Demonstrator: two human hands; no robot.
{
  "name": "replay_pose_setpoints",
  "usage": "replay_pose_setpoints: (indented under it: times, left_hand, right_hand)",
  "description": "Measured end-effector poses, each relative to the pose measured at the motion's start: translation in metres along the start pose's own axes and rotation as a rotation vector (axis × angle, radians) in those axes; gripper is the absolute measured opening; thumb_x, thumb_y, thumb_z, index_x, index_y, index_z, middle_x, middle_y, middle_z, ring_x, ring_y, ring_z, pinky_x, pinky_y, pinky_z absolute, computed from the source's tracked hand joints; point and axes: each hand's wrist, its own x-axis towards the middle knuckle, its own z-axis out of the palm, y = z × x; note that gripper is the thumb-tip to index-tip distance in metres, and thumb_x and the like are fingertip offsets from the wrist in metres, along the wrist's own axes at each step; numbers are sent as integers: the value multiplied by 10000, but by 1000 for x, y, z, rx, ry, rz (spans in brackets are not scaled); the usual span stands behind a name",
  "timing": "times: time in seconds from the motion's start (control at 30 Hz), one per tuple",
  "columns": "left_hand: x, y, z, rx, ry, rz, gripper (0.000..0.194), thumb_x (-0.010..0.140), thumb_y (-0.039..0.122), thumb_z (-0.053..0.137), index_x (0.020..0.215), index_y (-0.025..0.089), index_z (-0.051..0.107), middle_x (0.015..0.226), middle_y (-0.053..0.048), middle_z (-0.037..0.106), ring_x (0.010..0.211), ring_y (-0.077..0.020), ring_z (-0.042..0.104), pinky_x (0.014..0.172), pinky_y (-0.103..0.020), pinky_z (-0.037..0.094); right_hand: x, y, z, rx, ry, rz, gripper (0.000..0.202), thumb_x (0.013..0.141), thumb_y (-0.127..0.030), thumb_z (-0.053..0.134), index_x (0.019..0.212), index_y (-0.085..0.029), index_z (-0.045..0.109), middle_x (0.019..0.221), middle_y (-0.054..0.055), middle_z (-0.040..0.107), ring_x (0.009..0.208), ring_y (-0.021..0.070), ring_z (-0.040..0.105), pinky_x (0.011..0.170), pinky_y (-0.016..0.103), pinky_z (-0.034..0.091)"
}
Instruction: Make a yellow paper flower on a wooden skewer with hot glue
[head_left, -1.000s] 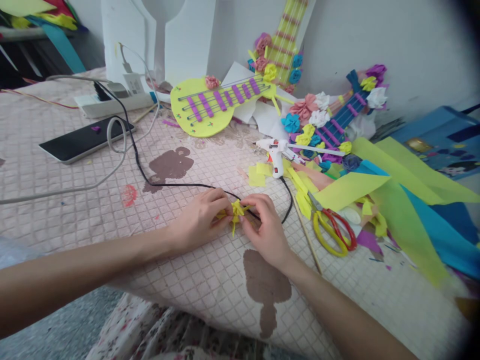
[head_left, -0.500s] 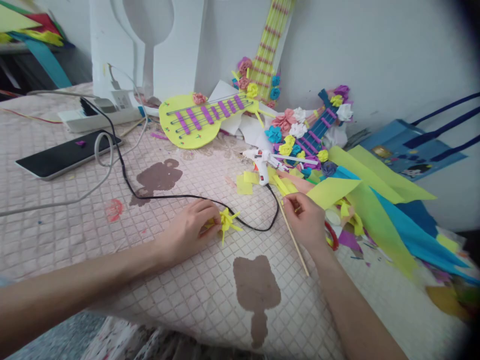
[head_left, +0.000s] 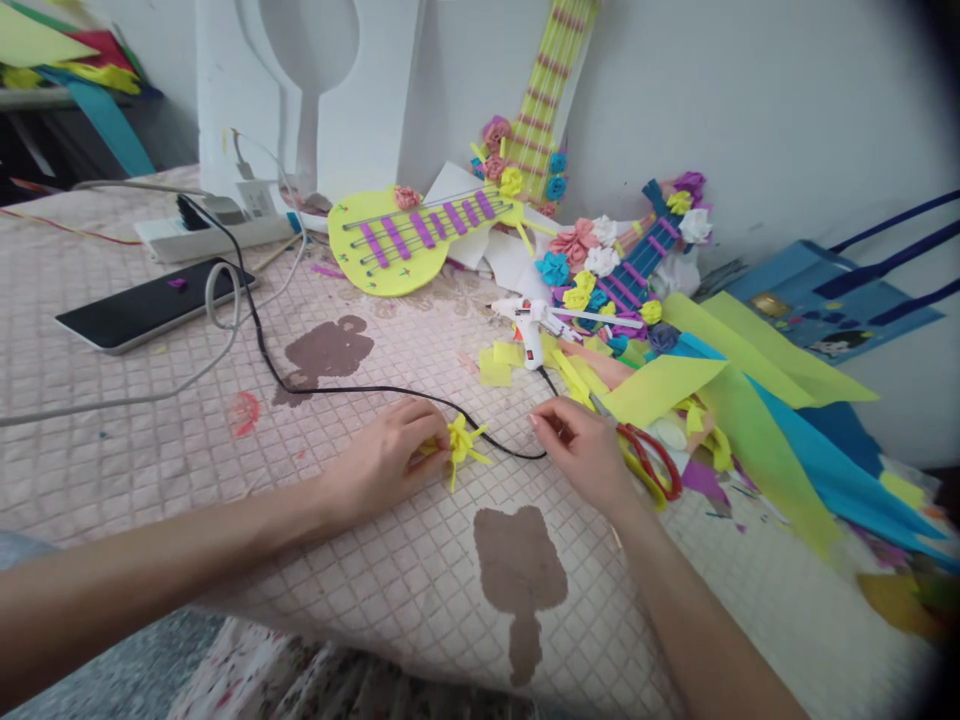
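My left hand [head_left: 397, 450] is closed in a pinch on a yellow paper flower [head_left: 463, 442] with narrow, spread petals, held just above the tabletop. To its right, my right hand [head_left: 577, 450] hovers over the table with thumb and fingers drawn together; whatever they hold, if anything, is too small to make out. Red-handled scissors [head_left: 656, 465] lie beside my right wrist, partly covered by it. Under that forearm a thin wooden stick [head_left: 616, 538] shows only its end. Beyond the hands lies a white glue gun [head_left: 531, 335], its black cord [head_left: 390, 389] looping between them.
A yellow paper guitar [head_left: 390, 275] and a blue flower-covered one [head_left: 626, 280] stand at the back. Coloured paper sheets [head_left: 772, 420] and scraps spread on the right, near a blue bag [head_left: 817, 310]. A black phone-like slab [head_left: 142, 310] and power strip [head_left: 217, 238] lie left.
My right hand has moved left toward the flower, uncovering the scissors and covering most of the stick. My left hand keeps its pinch on the flower. The view has shifted slightly.
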Motion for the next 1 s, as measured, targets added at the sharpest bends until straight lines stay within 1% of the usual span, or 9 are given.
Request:
replay_pose_setpoints:
  times: [0.1,0.27,0.37,0.5,0.6,0.67,0.73,0.83,1.0]
  left_hand:
    - [0,0,0,2,12,3,84,793,82,530,815,157,560,887,-50,574,849,-162,542,783,-311,472]
    - [0,0,1,-2,23,-1,72,804,104,527,800,158,575,880,-55,583,847,-164,551,781,-313,479]
    - [0,-1,1,-6,21,-6,79,804,98,526,804,157,579,881,-57,583,847,-164,549,775,-310,482]
    - [0,-2,2,0,20,-7,88,806,89,519,814,156,575,883,-57,576,851,-163,549,779,-308,483]
    - [1,-2,3,5,28,-5,73,807,100,522,807,154,571,868,-56,574,839,-163,549,763,-304,484]
    - [1,-1,3,5,38,2,63,806,105,527,806,151,570,859,-54,576,832,-164,547,756,-306,483]
    - [1,-1,3,2,53,9,59,809,108,528,806,150,569,851,-53,577,826,-165,545,754,-309,483]
    - [1,-1,3,-3,56,13,70,813,105,521,794,152,569,849,-52,576,825,-164,543,749,-307,482]
    - [1,-1,2,4,27,2,65,809,106,525,788,146,572,859,-58,574,838,-171,535,752,-312,474]
  right_hand:
    - [0,1,2,5,-18,1,121,842,-236,488,756,-214,570,694,-6,592,597,125,520,572,256,413]
    - [12,22,1,9,106,100,120,830,-291,509,810,-202,587,741,14,620,603,135,537,571,266,433]
    - [17,25,-1,67,112,150,134,824,-315,521,805,-198,584,706,7,606,591,133,534,545,258,428]
    - [11,6,3,128,8,115,127,839,-290,512,773,-204,576,680,-9,586,549,112,487,497,242,392]
    - [2,-15,12,167,-21,45,107,854,-247,498,800,-212,584,751,3,603,599,116,505,513,248,402]
    - [-3,-27,18,183,-20,-21,98,855,-222,494,835,-222,590,808,20,602,695,140,541,568,268,438]
    - [-5,-35,25,178,-10,-90,101,838,-196,508,881,-233,590,886,40,588,841,175,554,693,317,478]
    - [-6,-42,36,167,-9,-154,173,792,-152,547,936,-245,572,1036,65,548,1035,217,506,893,412,446]
    - [-6,-46,47,163,-34,-161,178,764,-106,552,882,-238,558,1127,73,511,1138,235,444,965,447,401]
